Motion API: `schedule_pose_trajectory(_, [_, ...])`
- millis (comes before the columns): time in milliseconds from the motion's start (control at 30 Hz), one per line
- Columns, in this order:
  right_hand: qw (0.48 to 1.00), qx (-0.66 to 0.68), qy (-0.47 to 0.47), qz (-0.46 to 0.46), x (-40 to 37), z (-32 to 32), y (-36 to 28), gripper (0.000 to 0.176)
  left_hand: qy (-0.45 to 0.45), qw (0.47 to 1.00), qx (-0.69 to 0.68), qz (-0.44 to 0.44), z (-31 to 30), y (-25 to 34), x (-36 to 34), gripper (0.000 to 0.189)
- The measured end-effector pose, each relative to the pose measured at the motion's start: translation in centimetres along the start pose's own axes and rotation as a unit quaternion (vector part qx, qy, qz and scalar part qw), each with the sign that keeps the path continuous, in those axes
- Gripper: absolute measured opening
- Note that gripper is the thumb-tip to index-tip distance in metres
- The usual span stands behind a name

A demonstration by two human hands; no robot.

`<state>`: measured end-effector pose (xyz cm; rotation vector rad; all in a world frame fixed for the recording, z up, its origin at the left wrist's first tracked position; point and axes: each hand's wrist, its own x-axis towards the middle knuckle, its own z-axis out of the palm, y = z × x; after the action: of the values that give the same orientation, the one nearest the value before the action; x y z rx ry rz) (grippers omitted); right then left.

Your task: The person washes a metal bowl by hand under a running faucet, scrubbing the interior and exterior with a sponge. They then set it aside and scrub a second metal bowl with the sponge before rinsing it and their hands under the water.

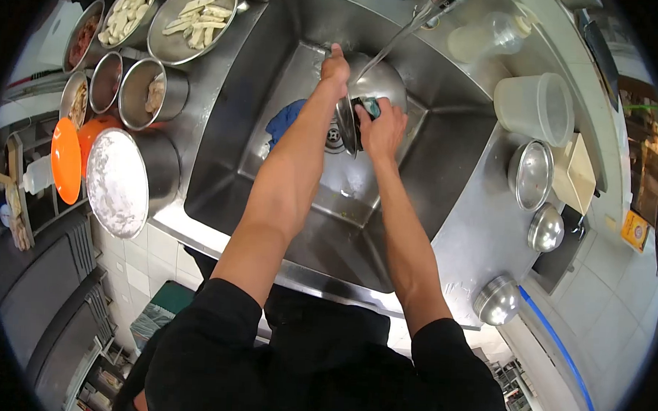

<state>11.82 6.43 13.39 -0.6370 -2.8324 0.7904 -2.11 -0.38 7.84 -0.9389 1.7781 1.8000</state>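
Both my arms reach into a steel sink (448,159). My left hand (336,68) grips the rim of a steel bowl (382,79) tilted on its edge under the tap. My right hand (382,128) presses a dark sponge with a teal edge (370,106) against the inside of that bowl. Water streams from the tap (434,6) down onto the bowl. A blue cloth (283,121) lies on the sink floor beside the drain (335,136).
Left counter: steel bowls of food (192,19), several small containers (149,91), a large pot of white powder (117,183), an orange lid (65,161). Right counter: clear plastic tub (535,106), plastic bottle (490,36), overturned steel bowls (530,174) (547,228) (498,299).
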Motion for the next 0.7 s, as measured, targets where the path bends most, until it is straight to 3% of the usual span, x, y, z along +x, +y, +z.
schedule_pose_trajectory(133, [1.0,-0.018,-0.011,0.007,2.3,0.2,-1.1,0.03,-0.009,0.998,-0.062,0.005,0.5,-1.8,2.9,0.071])
schedule_pose_trajectory(200, [0.999,-0.039,0.001,-0.008,5.1,0.6,-1.8,0.028,-0.111,0.994,-0.013,0.004,0.2,-2.2,2.1,0.075])
schedule_pose_trajectory(267, [0.997,-0.068,0.01,-0.018,6.7,1.4,-1.5,0.027,-0.118,0.993,0.017,-0.004,0.0,-2.3,-0.5,0.072])
schedule_pose_trajectory(333, [0.995,-0.07,-0.05,0.04,8.0,1.9,-1.1,0.027,-0.132,0.989,0.065,-0.005,0.5,-1.9,-1.9,0.066])
schedule_pose_trajectory(367, [0.994,-0.071,-0.059,0.052,7.7,2.2,-1.1,0.029,-0.075,0.988,0.12,0.055,0.9,-3.9,0.7,0.062])
schedule_pose_trajectory(467, [0.998,-0.024,-0.041,0.045,4.7,2.8,-0.5,0.032,-0.092,0.986,0.131,0.043,0.6,-6.1,5.5,0.06])
schedule_pose_trajectory(533, [0.998,0.026,-0.008,0.055,1.1,2.4,0.3,0.034,-0.104,0.989,0.095,0.04,-0.6,-4.2,5.0,0.051])
schedule_pose_trajectory(633, [0.996,0.065,-0.01,0.062,-2.7,1.1,1.3,0.034,-0.206,0.963,0.171,-0.032,-1.2,-1.1,3.4,0.02])
schedule_pose_trajectory(700, [0.993,0.087,-0.025,0.073,-3.3,0.7,1.2,0.035,-0.252,0.95,0.183,-0.023,-1.2,-0.3,2.8,0.018])
